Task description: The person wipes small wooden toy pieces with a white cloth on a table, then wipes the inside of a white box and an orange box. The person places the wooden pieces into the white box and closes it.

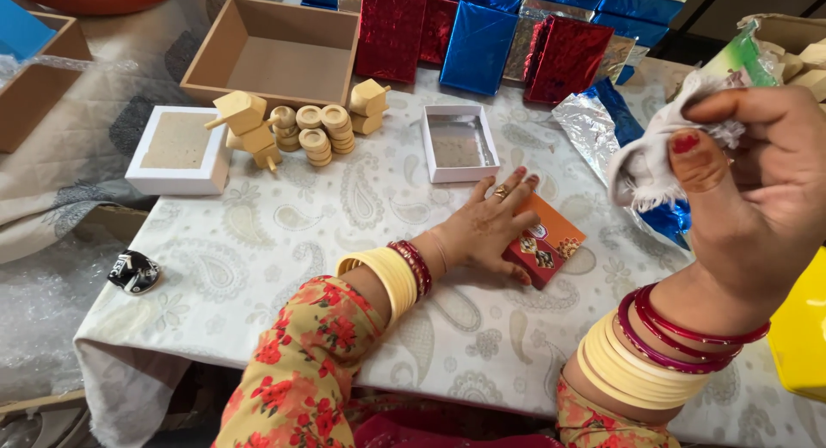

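Raised close to the lens, the right hand [757, 181] pinches a white cloth [641, 168] between thumb and fingers.

Flat on the paisley tablecloth [258, 250], the left hand [490, 228] lies palm down, fingers spread and closed on nothing, pinning a small orange card box [551, 246] near the table's middle. To wipe it well, I judge that hand should keep pressing while the cloth comes down squarely. An open white box [459, 142] and wooden toy pieces [301, 125] lie beyond.
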